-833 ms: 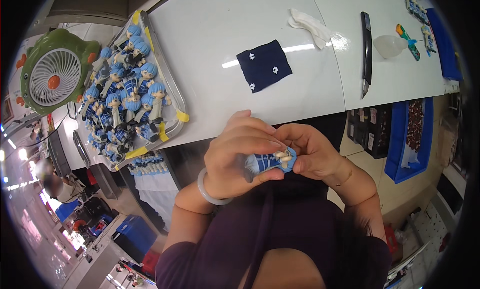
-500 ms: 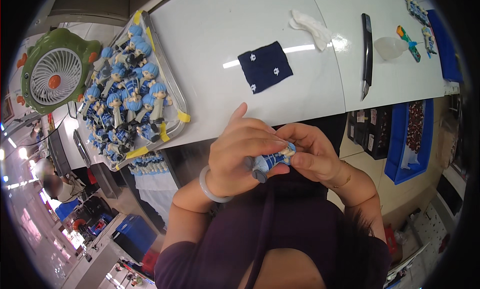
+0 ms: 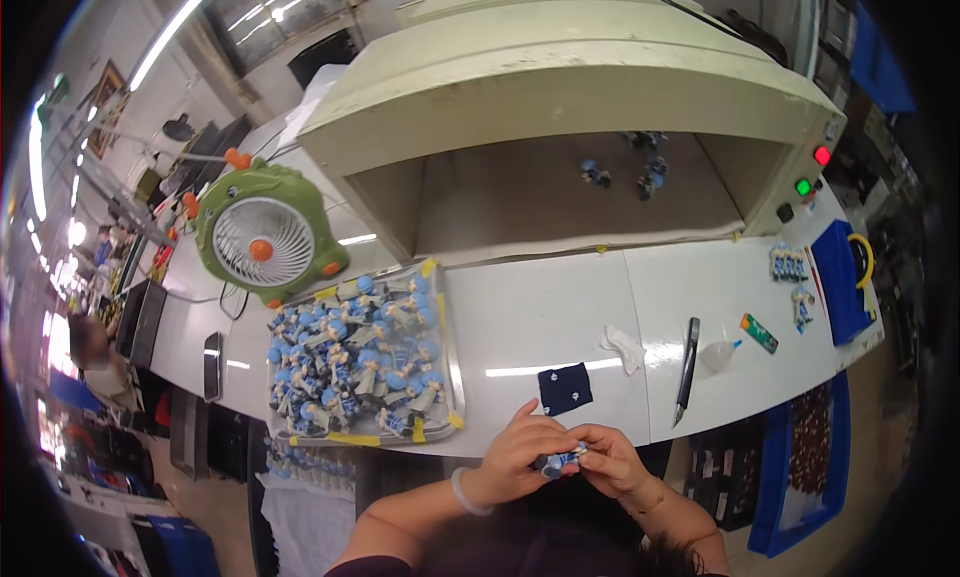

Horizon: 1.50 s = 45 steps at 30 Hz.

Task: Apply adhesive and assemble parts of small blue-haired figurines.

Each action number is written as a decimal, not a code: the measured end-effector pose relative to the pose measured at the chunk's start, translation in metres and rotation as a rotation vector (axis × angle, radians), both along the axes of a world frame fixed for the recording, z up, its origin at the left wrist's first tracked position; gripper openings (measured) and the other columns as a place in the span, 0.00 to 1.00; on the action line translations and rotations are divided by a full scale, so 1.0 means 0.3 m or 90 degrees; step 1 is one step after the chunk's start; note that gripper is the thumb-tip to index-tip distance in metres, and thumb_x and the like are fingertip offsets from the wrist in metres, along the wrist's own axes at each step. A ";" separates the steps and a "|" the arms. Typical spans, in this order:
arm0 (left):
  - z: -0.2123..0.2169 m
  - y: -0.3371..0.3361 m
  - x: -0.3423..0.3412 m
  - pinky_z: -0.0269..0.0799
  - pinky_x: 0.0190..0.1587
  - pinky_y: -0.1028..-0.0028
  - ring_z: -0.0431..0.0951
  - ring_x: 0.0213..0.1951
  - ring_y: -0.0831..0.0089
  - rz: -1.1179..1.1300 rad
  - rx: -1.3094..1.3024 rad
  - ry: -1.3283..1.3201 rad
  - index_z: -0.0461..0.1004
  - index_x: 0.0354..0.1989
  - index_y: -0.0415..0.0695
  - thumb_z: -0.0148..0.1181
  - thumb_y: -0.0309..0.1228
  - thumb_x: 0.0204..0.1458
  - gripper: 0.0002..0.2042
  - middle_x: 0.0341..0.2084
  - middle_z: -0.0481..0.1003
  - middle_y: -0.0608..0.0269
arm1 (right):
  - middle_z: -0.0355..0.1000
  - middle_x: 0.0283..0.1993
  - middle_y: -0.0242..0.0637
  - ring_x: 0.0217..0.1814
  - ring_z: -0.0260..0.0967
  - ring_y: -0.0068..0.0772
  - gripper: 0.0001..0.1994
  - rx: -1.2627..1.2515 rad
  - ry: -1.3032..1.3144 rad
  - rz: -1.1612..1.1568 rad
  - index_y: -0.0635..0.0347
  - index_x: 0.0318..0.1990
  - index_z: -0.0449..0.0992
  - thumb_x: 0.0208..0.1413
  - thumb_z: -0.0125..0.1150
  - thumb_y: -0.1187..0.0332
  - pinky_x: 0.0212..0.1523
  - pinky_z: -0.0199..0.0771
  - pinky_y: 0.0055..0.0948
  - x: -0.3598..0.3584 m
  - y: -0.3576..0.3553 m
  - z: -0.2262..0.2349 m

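Note:
Close to the table's front edge, I hold a small figurine (image 3: 562, 461) in blue and white between both hands. My left hand (image 3: 518, 457), with a pale bangle at its wrist, is closed round it, one finger sticking up. The fingertips of my right hand (image 3: 610, 463) pinch its other end from the right. My fingers cover part of the figurine. Just beyond the hands lies a dark blue cloth (image 3: 566, 389) with small white motifs. To the left, a tray (image 3: 456, 377) edged with yellow tape is heaped with blue-haired figurines (image 3: 345, 352).
A black utility knife (image 3: 688, 372), a white tissue (image 3: 625, 349) and a small clear bottle (image 3: 718, 354) lie right of the cloth. A green fan (image 3: 265, 239) stands behind the tray. Across the back is a large cream machine (image 3: 560, 92) with figurines inside. Blue bins (image 3: 843, 282) stand right.
The view has tilted up, bringing the cream machine into sight and putting my hands lower in the picture. Both hands still hold the figurine.

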State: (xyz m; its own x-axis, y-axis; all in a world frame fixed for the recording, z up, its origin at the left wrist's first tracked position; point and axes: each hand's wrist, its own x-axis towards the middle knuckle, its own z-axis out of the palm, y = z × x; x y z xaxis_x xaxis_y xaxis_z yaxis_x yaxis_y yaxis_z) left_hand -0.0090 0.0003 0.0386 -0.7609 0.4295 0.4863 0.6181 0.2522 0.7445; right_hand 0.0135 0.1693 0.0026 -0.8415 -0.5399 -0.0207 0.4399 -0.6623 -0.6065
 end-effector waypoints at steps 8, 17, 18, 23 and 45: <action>-0.071 0.001 -0.038 0.58 0.51 0.57 0.73 0.37 0.67 0.051 0.034 0.049 0.72 0.35 0.47 0.68 0.29 0.31 0.18 0.30 0.73 0.64 | 0.66 0.41 0.39 0.42 0.64 0.24 0.16 0.090 0.061 0.020 0.71 0.45 0.63 0.49 0.52 0.72 0.45 0.63 0.21 -0.098 0.004 -0.024; -0.125 0.041 -0.041 0.51 0.56 0.58 0.67 0.41 0.64 0.026 0.187 0.020 0.66 0.44 0.42 0.63 0.28 0.35 0.23 0.32 0.69 0.61 | 0.67 0.37 0.40 0.36 0.66 0.26 0.21 0.157 0.025 -0.096 0.74 0.42 0.64 0.42 0.58 0.68 0.38 0.67 0.21 -0.064 0.022 -0.043; -0.125 0.038 -0.040 0.49 0.56 0.57 0.67 0.41 0.64 0.035 0.184 0.013 0.65 0.45 0.42 0.63 0.28 0.35 0.24 0.32 0.69 0.62 | 0.67 0.37 0.40 0.37 0.66 0.26 0.23 0.169 0.021 -0.117 0.74 0.43 0.64 0.41 0.59 0.66 0.38 0.67 0.20 -0.065 0.000 -0.021; -0.129 0.011 -0.020 0.45 0.56 0.54 0.66 0.41 0.66 0.063 0.208 0.010 0.64 0.46 0.46 0.63 0.29 0.37 0.24 0.31 0.69 0.67 | 0.66 0.39 0.41 0.39 0.65 0.27 0.26 0.211 0.007 -0.104 0.74 0.45 0.62 0.40 0.59 0.64 0.39 0.65 0.20 -0.068 -0.028 -0.019; -0.104 0.011 -0.022 0.42 0.55 0.54 0.63 0.42 0.69 0.077 0.152 -0.009 0.65 0.47 0.46 0.63 0.38 0.37 0.26 0.30 0.71 0.77 | 0.65 0.44 0.51 0.42 0.67 0.32 0.33 0.206 0.004 -0.103 0.75 0.50 0.55 0.38 0.60 0.64 0.42 0.67 0.23 -0.068 -0.039 0.020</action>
State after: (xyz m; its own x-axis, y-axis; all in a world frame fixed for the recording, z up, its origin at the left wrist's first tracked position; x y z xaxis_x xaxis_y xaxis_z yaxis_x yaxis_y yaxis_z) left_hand -0.0156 0.0036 0.0073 -0.8071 0.2087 0.5523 0.5836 0.1396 0.8000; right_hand -0.0067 0.1575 0.0086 -0.9163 -0.3658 -0.1633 0.3405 -0.4965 -0.7985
